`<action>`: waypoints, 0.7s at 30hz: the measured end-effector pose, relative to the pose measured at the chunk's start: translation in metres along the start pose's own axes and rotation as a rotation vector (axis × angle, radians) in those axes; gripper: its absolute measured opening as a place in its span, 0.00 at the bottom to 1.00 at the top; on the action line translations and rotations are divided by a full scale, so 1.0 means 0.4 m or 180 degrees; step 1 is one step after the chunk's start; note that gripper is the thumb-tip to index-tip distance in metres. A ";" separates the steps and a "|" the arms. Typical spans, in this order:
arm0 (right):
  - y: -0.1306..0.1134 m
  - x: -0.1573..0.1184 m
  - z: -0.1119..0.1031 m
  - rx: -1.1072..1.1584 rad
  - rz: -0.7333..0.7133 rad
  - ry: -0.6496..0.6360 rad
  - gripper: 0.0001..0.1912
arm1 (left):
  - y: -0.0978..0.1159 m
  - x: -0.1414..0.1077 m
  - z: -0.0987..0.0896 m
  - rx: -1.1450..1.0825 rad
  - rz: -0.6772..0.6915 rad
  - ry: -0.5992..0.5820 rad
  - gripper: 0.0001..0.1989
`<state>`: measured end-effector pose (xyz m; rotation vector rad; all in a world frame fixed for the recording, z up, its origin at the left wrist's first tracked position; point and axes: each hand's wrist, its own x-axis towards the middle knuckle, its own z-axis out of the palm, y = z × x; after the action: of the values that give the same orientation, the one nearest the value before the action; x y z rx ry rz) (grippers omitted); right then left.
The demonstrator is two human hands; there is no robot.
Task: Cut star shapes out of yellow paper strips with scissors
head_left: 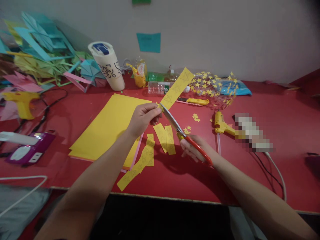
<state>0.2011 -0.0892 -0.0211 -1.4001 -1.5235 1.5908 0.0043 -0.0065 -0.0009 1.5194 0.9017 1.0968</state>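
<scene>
Yellow strip [178,88], one pair of scissors [197,148]

The left hand [147,116] pinches the strip's lower end between thumb and fingers; the right hand [193,146] grips the red handles, blades at that end. Below lie two short strips [170,140] and an overlapping, uncountable group [145,158]. Two glue guns [221,124] flank them.

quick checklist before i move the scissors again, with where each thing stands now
1. Left hand grips the strip: ok, pinched at its near end
2. Right hand holds the scissors: ok
3. Left fingertips well away from the blades: not ok, right beside the tips
4. Star outlines visible on the strip: ok
5. Glue gun at right cool: cannot tell
</scene>
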 end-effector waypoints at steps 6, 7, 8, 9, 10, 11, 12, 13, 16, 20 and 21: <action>-0.004 0.000 0.001 -0.0025 0.0006 0.0057 0.26 | 0.001 0.000 0.000 -0.0072 -0.0011 0.0004 0.09; -0.005 0.000 0.000 -0.0038 0.0017 0.0070 0.26 | 0.002 0.000 0.000 -0.0085 -0.0008 0.0005 0.09; -0.006 0.000 -0.001 -0.0049 0.0028 0.0084 0.27 | 0.003 0.001 0.000 -0.0096 -0.0010 0.0005 0.09; -0.007 0.000 -0.002 -0.0057 0.0038 0.0086 0.27 | 0.003 0.001 0.000 -0.0106 -0.0017 0.0008 0.09; -0.008 -0.001 -0.003 -0.0062 0.0041 0.0085 0.27 | 0.003 0.001 -0.001 -0.0111 -0.0028 0.0010 0.09; -0.008 -0.001 -0.003 -0.0066 0.0037 0.0083 0.26 | 0.003 0.002 -0.001 -0.0113 -0.0038 0.0010 0.09; -0.009 -0.002 -0.004 -0.0072 0.0029 0.0088 0.26 | 0.002 0.002 -0.003 -0.0113 -0.0044 0.0009 0.10; -0.010 -0.002 -0.004 -0.0080 0.0023 0.0097 0.26 | 0.000 0.003 -0.004 -0.0114 -0.0051 0.0004 0.10; -0.012 -0.003 -0.004 -0.0112 0.0057 0.0118 0.26 | -0.007 0.003 -0.007 -0.0137 -0.0061 0.0010 0.09; -0.012 -0.002 -0.004 -0.0120 0.0027 0.0134 0.25 | -0.013 0.003 -0.008 -0.0270 -0.0091 0.0127 0.07; -0.011 -0.001 -0.004 -0.0123 0.0007 0.0134 0.25 | -0.014 0.003 -0.008 -0.0310 -0.0111 0.0153 0.07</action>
<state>0.2016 -0.0880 -0.0165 -1.4474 -1.5362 1.5313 0.0015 -0.0032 -0.0058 1.3982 0.8916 1.1399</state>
